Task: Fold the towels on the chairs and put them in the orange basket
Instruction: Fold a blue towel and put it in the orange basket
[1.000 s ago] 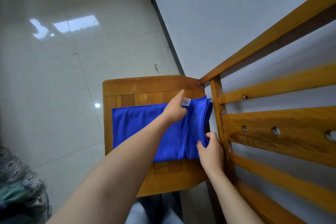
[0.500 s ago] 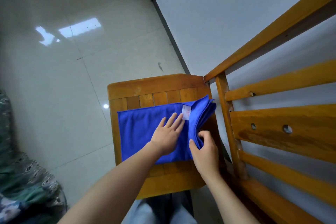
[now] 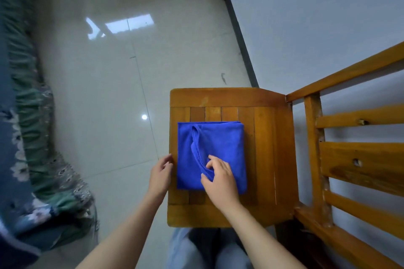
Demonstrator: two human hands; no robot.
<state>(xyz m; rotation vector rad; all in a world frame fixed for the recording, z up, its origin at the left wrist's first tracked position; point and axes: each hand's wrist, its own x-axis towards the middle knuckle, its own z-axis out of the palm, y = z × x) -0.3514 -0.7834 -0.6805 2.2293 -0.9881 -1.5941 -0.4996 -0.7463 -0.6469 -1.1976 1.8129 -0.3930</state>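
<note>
Now the blue towel (image 3: pixel 218 142) lay folded narrower than a moment earlier, a squarish pad on the chair seat (image 3: pixel 266 148), toward its left side. The right hand (image 3: pixel 220 179) pinched its loose hem; the left hand (image 3: pixel 160 173) hung relaxed, empty, at the seat's left edge. Folding looked nearly finished.

Towel (image 3: pixel 218 137): plain bright royal blue. Chair seat (image 3: pixel 266 137): glossy orange-brown wood, darker seams between planks. Backrest slats (image 3: pixel 360 159): same orange-brown, darker worn streaks. Floor (image 3: pixel 109 72): pale grey-white shiny tile, thin dark joints. Wall (image 3: pixel 306 17): plain light blue-grey. Skirting (image 3: pixel 236 28): dark grey. Cloth at left (image 3: pixel 28 137): navy and green, pale floral print. Trousers (image 3: pixel 185 253): light grey-blue.
</note>
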